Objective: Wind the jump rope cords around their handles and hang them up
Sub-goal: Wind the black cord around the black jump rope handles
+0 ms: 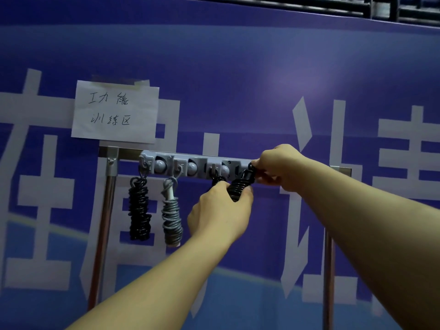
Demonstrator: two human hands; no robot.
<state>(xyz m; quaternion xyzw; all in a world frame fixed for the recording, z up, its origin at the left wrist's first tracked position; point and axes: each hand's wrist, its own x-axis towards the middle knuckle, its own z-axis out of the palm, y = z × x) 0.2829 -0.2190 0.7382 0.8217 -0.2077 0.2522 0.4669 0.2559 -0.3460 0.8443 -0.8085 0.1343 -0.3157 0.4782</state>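
Observation:
A grey hook rail is fixed along the top bar of a metal rack. A black wound jump rope hangs from its leftmost hook. A grey wound jump rope hangs from the second hook. My left hand grips a third, black wound jump rope from below, tilted up toward the rail's right end. My right hand pinches that rope's top loop at the rail's right end. Another dark loop hangs on the third hook, mostly hidden behind my left hand.
The metal rack has chrome legs at left and right and stands before a blue banner with large white characters. A taped paper note with handwriting sits above the rack's left corner.

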